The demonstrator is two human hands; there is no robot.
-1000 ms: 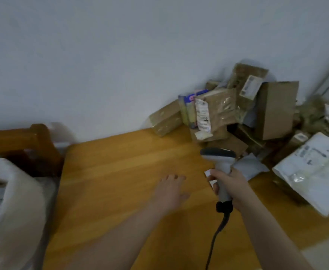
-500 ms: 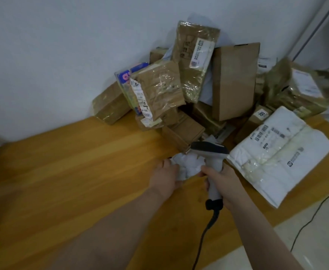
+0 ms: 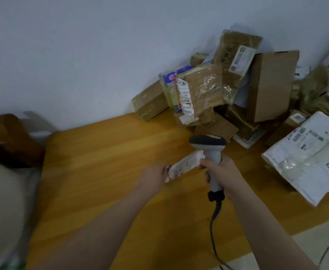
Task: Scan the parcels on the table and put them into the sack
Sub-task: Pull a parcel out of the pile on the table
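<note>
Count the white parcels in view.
3: a small white parcel in the left hand, a large white mailer at the table's right end, and a flat white one poking from under the brown pile. More may be hidden.

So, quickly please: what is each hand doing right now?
Left hand: holding the small crumpled white plastic parcel.
Right hand: gripping the grey handheld barcode scanner by its handle.
</note>
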